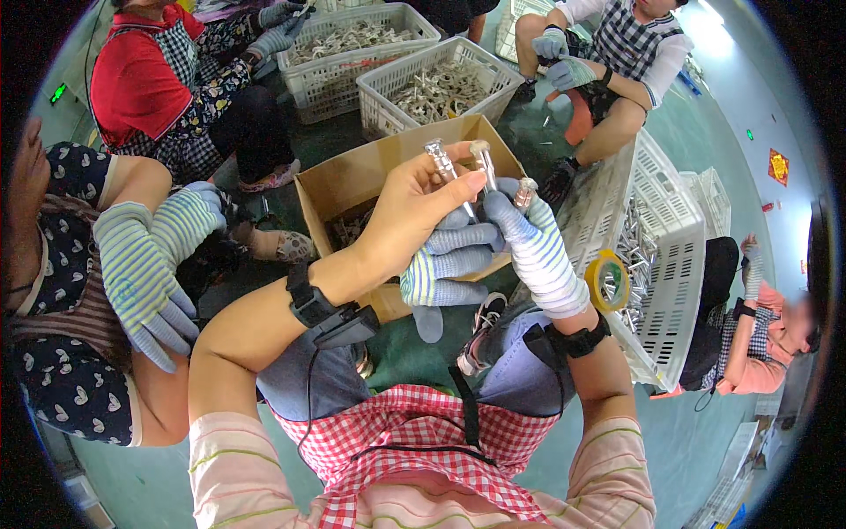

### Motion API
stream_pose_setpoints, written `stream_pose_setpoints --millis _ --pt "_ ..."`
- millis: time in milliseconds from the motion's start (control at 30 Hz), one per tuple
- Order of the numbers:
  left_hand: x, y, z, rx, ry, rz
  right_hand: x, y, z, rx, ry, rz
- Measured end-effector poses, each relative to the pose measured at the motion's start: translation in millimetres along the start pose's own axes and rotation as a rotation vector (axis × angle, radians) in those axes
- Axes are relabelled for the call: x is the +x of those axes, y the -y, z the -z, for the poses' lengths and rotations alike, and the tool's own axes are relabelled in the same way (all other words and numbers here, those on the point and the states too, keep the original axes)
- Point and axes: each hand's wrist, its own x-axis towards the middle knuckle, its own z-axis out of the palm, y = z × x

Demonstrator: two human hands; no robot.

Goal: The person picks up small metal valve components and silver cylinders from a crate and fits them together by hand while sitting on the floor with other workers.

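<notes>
My left hand (423, 198), bare, pinches a shiny silver tubular metal part (441, 160) between thumb and fingers. In a striped, grey-fingered glove, my right hand (533, 242) is closed around a second silver metal part (484, 166) with a pale tip. Another small part with a pinkish end (525, 194) sticks up among its fingers. A loose striped glove (445, 264) hangs below my hands; which one holds it I cannot tell. Both hands are close together over the near side of an open cardboard box (339, 181), whose contents are mostly hidden.
White crates of metal parts stand beyond the box (379, 106) and at right (674, 309). A yellow tape roll (608, 280) is beside my right wrist. A gloved co-worker (145, 264) sits close at left; others sit at far left, far right and right.
</notes>
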Motion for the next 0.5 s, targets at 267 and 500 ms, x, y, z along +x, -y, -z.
stream_pose_setpoints --millis 267,500 --pt "5 10 9 0.104 0.076 0.029 2 -6 -3 -0.016 0.026 0.095" --pt "6 13 9 0.204 0.153 -0.001 2 -13 -2 -0.157 0.07 0.195"
